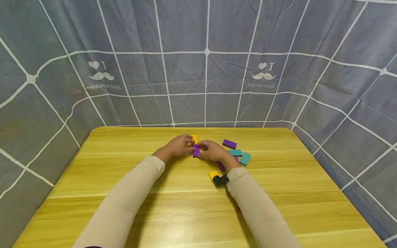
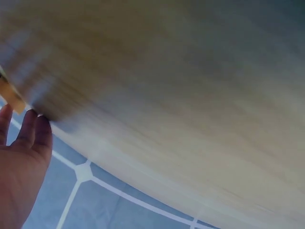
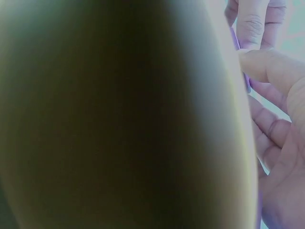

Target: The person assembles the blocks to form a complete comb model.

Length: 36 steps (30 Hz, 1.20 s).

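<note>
In the head view a purple rectangular block (image 1: 196, 152) lies near the far part of the table, between both hands. The left hand (image 1: 178, 146) holds it from the left, its thumb on the block's side and its fingers by a yellow block (image 1: 194, 137) just beyond. From the right, the right hand (image 1: 213, 151) grips the purple block with bent thumb and fingers. Fingertips of the left hand (image 2: 28, 152) reach the yellow block (image 2: 12, 98) in the left wrist view. A blurred shape covers most of the right wrist view, leaving part of the right hand (image 3: 286, 152) visible.
Right of the hands lie a purple block (image 1: 229, 144) and teal blocks (image 1: 245, 159), with more purple partly hidden under the right wrist. A yellow block (image 1: 213, 175) and black pieces (image 1: 220, 181) sit beside the right sleeve. A grey grid curtain (image 1: 186, 75) surrounds the wooden table (image 1: 173, 213).
</note>
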{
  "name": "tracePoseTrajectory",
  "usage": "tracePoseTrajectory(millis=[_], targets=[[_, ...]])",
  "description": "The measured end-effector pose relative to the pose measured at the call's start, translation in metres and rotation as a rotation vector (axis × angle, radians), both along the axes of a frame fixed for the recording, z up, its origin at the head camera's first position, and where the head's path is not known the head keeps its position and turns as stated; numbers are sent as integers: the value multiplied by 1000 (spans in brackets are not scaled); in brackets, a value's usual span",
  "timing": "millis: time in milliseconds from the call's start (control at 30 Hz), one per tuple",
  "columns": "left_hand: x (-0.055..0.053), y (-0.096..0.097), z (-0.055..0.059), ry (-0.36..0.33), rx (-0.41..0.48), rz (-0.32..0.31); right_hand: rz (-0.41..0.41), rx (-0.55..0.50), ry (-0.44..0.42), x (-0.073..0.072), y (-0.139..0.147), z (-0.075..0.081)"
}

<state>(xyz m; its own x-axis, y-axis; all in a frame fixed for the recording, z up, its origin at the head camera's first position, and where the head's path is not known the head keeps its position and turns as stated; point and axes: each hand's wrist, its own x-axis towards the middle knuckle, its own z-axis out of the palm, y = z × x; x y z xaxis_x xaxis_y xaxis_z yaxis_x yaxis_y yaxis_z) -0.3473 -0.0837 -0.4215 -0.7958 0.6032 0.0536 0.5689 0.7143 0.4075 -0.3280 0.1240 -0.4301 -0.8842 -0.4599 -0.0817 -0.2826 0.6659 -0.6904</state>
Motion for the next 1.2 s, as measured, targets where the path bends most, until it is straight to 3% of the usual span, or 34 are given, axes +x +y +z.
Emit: tracePoseTrajectory(millis=[433, 833, 1000, 1200], targets=[[-1, -1, -3, -3, 3, 18, -15, -67, -19, 1, 13, 7], [-4, -1, -4, -13, -19, 36, -19, -77, 53, 30, 45, 39], [-1, -1, -2, -25, -19, 39, 7, -84, 75, 43, 60, 39], [0, -2, -2, -14, -19, 29, -21, -71, 75, 57, 80, 35]])
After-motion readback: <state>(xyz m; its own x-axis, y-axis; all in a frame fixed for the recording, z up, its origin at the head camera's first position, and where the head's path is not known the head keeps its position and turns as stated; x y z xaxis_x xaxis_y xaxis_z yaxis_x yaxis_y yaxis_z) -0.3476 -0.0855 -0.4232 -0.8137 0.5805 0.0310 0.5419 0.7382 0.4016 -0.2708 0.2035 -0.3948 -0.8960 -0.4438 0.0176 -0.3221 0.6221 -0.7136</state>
